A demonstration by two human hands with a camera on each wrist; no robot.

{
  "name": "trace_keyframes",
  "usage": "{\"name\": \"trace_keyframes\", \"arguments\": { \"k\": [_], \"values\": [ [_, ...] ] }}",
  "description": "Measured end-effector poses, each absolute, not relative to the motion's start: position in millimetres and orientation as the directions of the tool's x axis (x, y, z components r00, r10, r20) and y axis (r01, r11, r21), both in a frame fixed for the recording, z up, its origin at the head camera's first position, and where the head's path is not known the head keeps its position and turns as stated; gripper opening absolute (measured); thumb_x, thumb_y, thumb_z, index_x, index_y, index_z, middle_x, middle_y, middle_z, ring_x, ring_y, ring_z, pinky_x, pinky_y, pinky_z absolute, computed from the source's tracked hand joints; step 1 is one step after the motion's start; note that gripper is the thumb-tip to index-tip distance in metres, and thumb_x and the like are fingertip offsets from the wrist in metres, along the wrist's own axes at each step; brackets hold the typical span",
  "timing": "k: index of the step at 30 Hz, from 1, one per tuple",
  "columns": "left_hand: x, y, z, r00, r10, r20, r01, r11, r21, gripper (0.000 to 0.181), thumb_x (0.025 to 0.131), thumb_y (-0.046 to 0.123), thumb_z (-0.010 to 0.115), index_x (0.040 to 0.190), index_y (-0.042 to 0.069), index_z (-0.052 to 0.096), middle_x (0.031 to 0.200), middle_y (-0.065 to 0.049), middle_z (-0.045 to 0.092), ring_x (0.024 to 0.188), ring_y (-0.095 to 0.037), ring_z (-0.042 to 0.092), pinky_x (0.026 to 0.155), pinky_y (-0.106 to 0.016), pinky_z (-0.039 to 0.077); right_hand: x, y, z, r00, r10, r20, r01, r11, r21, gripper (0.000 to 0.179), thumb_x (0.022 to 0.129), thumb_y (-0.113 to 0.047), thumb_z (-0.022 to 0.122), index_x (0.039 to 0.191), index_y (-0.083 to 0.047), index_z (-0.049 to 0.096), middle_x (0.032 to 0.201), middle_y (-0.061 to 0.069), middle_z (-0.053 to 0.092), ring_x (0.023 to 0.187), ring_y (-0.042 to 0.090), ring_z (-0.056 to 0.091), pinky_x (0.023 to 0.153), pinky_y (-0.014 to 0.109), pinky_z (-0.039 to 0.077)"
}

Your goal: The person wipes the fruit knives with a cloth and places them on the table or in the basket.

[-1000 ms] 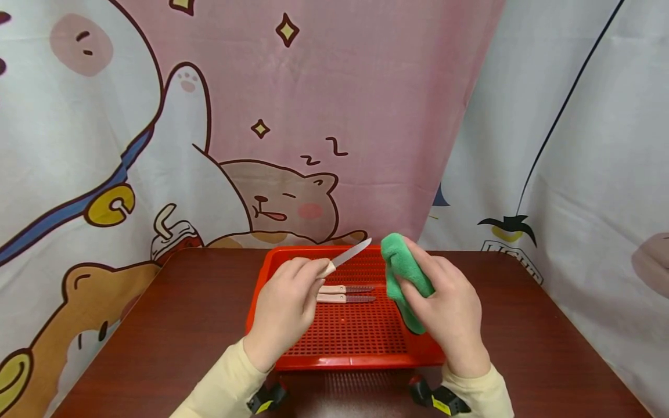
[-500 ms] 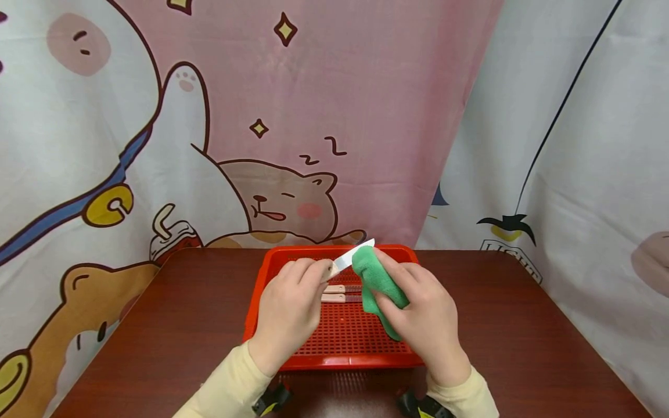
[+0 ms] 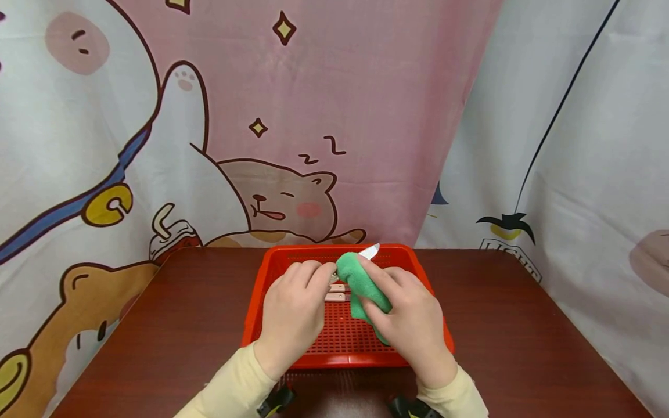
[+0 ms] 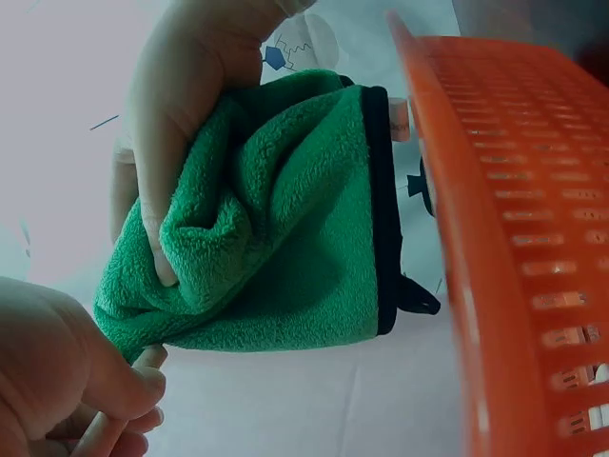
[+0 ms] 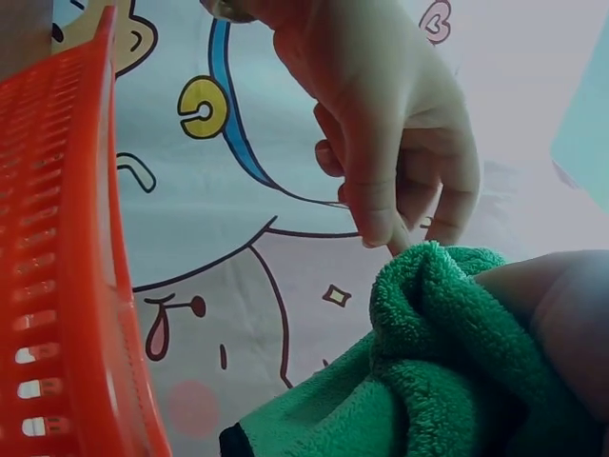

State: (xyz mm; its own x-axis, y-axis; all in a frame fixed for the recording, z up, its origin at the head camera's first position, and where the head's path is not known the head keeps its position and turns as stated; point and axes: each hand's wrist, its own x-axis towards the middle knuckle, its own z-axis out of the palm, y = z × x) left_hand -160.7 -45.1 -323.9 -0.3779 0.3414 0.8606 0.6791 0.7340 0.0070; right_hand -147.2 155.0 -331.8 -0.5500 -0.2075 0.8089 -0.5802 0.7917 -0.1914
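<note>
My left hand [image 3: 295, 299] pinches the pale handle of a small knife [image 3: 370, 251] above the basket. Only the blade's tip shows past a folded green cloth [image 3: 360, 284]; the rest of the blade is hidden under it. My right hand [image 3: 410, 319] grips this cloth between thumb and fingers, wrapped over the blade close to the handle. In the left wrist view, the cloth [image 4: 285, 219] has a dark edging with a small loop, and the handle [image 4: 105, 428] runs up to its lower corner. The right wrist view shows the left hand's fingers right at the cloth [image 5: 428, 352].
Below both hands a red perforated basket [image 3: 347, 361] stands on a dark brown table [image 3: 522, 325]. Inside it lie two more knives [image 3: 337, 297] with pale handles, their blades overlapped by the cloth. A printed cartoon curtain [image 3: 376, 116] hangs behind the table.
My right hand has moved left with the cloth, first onto the blade and then along it to near the handle. My left hand keeps its hold on the knife, having shifted slightly right.
</note>
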Motion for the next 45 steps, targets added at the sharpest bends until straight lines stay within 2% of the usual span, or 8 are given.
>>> {"name": "trace_keyframes", "arguments": {
  "k": [12, 22, 37, 45],
  "values": [
    [-160.6, -45.2, -324.8, -0.344, 0.352, 0.871, 0.691, 0.722, -0.019, 0.036, 0.076, -0.011, 0.069, 0.107, 0.007, 0.065, 0.092, -0.007, 0.062, 0.070, -0.023, 0.056, 0.054, -0.031, 0.051, -151.1, 159.0, -332.0, -0.552, -0.184, 0.814, -0.561, 0.804, -0.199, 0.059, 0.078, -0.016, 0.078, 0.133, -0.030, 0.064, 0.092, 0.002, 0.065, 0.075, 0.017, 0.057, 0.051, 0.034, 0.049],
    [-159.9, -43.3, -324.7, -0.342, 0.354, 0.871, 0.698, 0.716, -0.017, 0.027, 0.082, -0.005, 0.069, 0.106, 0.006, 0.066, 0.092, -0.006, 0.062, 0.068, -0.022, 0.054, 0.050, -0.030, 0.047, -157.7, 179.4, -326.9, -0.586, -0.116, 0.802, -0.491, 0.838, -0.237, 0.060, 0.079, -0.016, 0.079, 0.136, -0.026, 0.063, 0.094, 0.005, 0.066, 0.078, 0.022, 0.059, 0.055, 0.039, 0.049],
    [-160.6, -42.4, -323.2, -0.332, 0.369, 0.868, 0.686, 0.726, -0.045, 0.029, 0.081, -0.004, 0.070, 0.108, 0.007, 0.066, 0.092, -0.006, 0.063, 0.069, -0.024, 0.054, 0.051, -0.031, 0.045, -158.2, 195.0, -322.6, -0.624, -0.036, 0.781, -0.428, 0.852, -0.302, 0.059, 0.078, -0.018, 0.082, 0.134, -0.024, 0.064, 0.096, 0.010, 0.066, 0.080, 0.025, 0.060, 0.057, 0.044, 0.048],
    [-160.9, -42.8, -322.2, -0.342, 0.346, 0.874, 0.661, 0.750, -0.038, 0.028, 0.082, -0.006, 0.068, 0.106, 0.008, 0.066, 0.090, -0.006, 0.064, 0.066, -0.023, 0.053, 0.049, -0.031, 0.039, -154.4, 194.0, -319.5, -0.601, -0.025, 0.799, -0.447, 0.839, -0.310, 0.061, 0.078, -0.017, 0.081, 0.135, -0.027, 0.063, 0.097, 0.008, 0.067, 0.079, 0.022, 0.059, 0.057, 0.043, 0.047]
  ]
}}
